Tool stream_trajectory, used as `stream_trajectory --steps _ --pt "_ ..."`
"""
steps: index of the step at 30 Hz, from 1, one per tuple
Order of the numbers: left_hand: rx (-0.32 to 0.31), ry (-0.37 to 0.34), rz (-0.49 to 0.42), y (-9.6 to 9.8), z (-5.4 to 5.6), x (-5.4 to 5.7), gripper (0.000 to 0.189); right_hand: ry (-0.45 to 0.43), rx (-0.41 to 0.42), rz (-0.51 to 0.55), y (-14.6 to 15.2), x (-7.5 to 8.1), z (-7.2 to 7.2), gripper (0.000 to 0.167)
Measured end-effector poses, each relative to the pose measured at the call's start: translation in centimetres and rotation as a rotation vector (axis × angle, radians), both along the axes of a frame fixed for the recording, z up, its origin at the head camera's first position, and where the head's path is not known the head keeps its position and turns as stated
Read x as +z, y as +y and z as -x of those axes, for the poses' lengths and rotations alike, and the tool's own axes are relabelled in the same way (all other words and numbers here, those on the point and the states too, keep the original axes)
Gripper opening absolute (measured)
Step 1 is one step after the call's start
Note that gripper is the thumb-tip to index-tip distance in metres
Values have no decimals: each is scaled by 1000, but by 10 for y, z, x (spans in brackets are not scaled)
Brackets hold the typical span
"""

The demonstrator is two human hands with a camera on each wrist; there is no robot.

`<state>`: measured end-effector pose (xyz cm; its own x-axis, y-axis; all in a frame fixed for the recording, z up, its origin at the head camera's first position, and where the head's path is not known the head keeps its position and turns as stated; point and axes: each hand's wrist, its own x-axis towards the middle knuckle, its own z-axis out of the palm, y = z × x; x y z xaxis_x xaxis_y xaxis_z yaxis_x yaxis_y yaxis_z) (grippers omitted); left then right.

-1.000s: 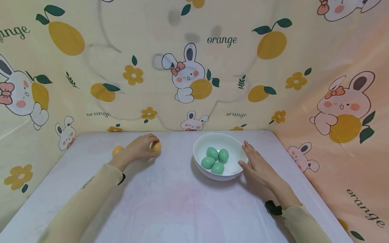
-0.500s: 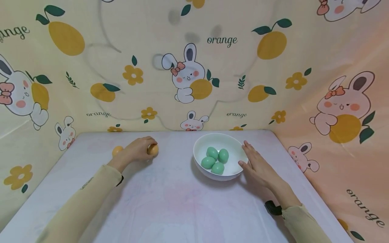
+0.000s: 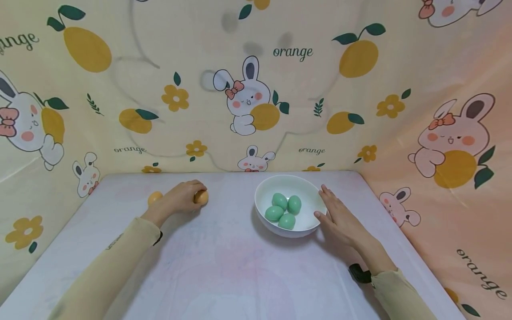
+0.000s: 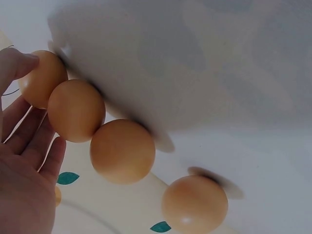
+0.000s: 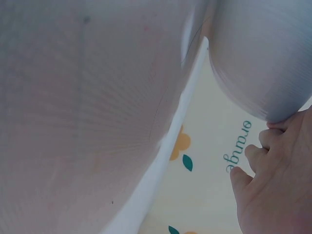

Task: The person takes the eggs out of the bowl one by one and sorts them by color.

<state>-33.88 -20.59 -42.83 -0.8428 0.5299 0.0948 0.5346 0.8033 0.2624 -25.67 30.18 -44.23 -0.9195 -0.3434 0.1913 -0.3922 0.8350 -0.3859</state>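
My left hand (image 3: 178, 198) holds a light brown egg (image 3: 202, 197) at the table's back left. In the left wrist view its thumb lies on the first egg (image 4: 43, 80), with the fingers on the far side. A second egg (image 4: 76, 111) and a third egg (image 4: 123, 151) line up beside it, close to the fingers; the hand hides them from the head camera. One more brown egg (image 3: 154, 198) stands apart to the left. My right hand (image 3: 343, 222) rests with straight fingers against the right rim of a white bowl (image 3: 316, 200). Several green eggs (image 3: 286, 221) lie in the bowl.
A pale cloth covers the table (image 3: 224, 275). Behind it and along both sides hangs a curtain (image 3: 304, 98) printed with rabbits and oranges. A dark strap (image 3: 360, 273) sits on the right wrist.
My left hand has drawn slightly left and nearer with the brown egg, then stayed still over the last half second. The right hand and the bowl have not moved.
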Motion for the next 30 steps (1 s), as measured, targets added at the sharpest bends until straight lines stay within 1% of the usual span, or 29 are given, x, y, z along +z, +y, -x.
stream_trajectory --steps 4,12,18,22,25,30 --pt "10 -8 3 1 0 1 49 -2 1 2 0 0 0 78" --pt "1 6 9 1 1 0 47 -4 0 4 0 0 0 78" --pt "-9 24 12 1 -1 0 47 14 7 10 1 0 -1 76" --pt "-6 23 11 1 -1 0 48 16 8 9 1 -1 -1 76" --pt "-2 18 8 1 -3 1 49 19 8 10 1 -1 -1 76" --pt "-2 39 0 2 -7 6 50 19 8 11 2 -1 -1 76"
